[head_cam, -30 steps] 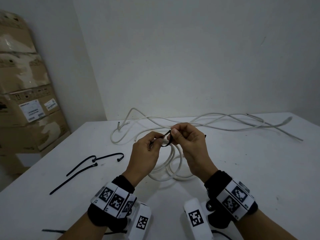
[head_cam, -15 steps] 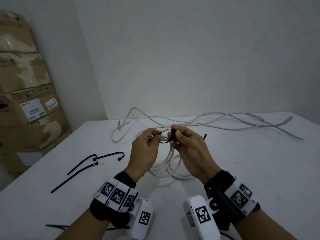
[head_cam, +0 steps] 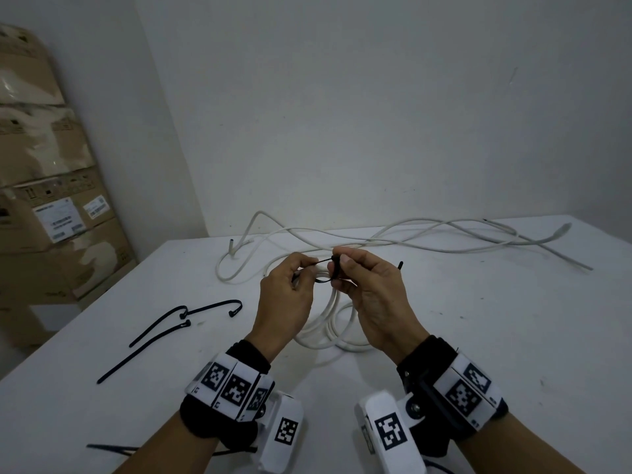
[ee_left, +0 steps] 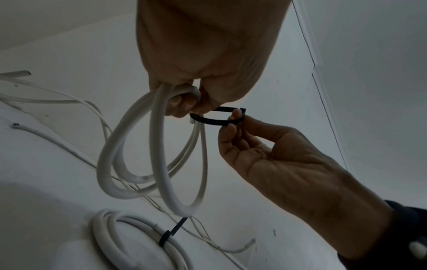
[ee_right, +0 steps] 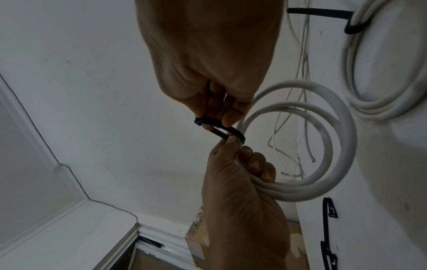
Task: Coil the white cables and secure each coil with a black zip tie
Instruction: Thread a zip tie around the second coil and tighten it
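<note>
My left hand (head_cam: 301, 271) grips a small coil of white cable (ee_left: 150, 146) that hangs above the table, and its fingertips pinch one end of a black zip tie (ee_left: 215, 118). The tie loops round the coil's strands. My right hand (head_cam: 337, 268) pinches the tie's head (ee_right: 198, 121) between thumb and fingers, close beside the left fingers. A second white coil (ee_left: 110, 237) lies flat on the table under my hands, bound by a black tie (ee_left: 168, 235).
Loose white cables (head_cam: 410, 234) sprawl along the back of the white table (head_cam: 513, 336). Spare black zip ties (head_cam: 191, 313) lie at the left, and another (head_cam: 136, 449) by the front edge. Cardboard boxes (head_cam: 51, 200) are stacked beyond the table's left side.
Both hands stay together over the table with the coil. The tie's free end now runs straight from my left fingertips to the head in my right fingers.
</note>
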`<state>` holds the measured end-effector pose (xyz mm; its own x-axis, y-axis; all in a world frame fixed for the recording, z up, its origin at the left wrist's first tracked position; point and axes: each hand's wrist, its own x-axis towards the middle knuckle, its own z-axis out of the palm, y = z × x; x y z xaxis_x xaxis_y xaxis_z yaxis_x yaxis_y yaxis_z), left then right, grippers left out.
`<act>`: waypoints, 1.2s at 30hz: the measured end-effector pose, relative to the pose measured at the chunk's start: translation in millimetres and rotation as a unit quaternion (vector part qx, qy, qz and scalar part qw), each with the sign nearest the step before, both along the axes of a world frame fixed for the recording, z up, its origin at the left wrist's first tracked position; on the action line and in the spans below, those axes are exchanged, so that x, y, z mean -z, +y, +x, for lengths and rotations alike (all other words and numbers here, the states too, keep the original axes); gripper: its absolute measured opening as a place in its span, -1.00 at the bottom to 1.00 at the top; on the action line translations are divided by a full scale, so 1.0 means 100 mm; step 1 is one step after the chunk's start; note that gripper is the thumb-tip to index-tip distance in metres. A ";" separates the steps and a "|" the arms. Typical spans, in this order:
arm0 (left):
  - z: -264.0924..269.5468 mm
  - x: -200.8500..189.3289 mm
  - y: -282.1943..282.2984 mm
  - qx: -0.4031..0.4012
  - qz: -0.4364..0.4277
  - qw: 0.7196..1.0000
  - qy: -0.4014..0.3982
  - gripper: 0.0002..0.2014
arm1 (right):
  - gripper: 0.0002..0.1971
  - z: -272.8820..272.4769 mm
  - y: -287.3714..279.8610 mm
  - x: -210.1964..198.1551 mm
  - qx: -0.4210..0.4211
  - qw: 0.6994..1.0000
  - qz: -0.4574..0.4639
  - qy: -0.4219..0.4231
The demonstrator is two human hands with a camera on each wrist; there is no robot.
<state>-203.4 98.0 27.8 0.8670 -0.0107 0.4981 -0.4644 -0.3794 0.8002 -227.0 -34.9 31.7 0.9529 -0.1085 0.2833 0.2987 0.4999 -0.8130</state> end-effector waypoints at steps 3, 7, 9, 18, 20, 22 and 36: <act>-0.02 -0.01 -0.02 -0.001 0.009 1.000 -0.004 -0.88 | -0.85 -0.01 0.00 0.00 0.008 1.000 -0.007 0.001; -0.04 -0.01 -0.03 -0.006 0.011 1.000 -0.008 -0.88 | -0.84 -0.02 0.00 0.02 0.042 0.998 -0.043 0.002; -0.05 -0.01 -0.04 -0.008 0.013 1.000 -0.006 -0.88 | -0.85 -0.03 0.01 0.01 0.063 0.996 -0.063 -0.001; -0.11 -0.02 -0.08 -0.031 0.054 0.997 -0.038 -0.89 | -0.82 -0.04 0.11 0.08 0.241 0.946 -0.210 -0.047; -0.12 -0.01 -0.08 -0.028 0.057 0.997 -0.038 -0.89 | -0.81 -0.05 0.13 0.09 0.257 0.936 -0.232 -0.062; -0.12 -0.01 -0.08 -0.029 0.058 0.997 -0.034 -0.90 | -0.79 -0.05 0.14 0.11 0.273 0.918 -0.273 -0.086; -0.14 -0.09 -0.03 -0.024 0.050 0.998 0.041 -0.90 | -0.80 -0.06 0.08 0.04 0.222 0.881 -0.403 -0.109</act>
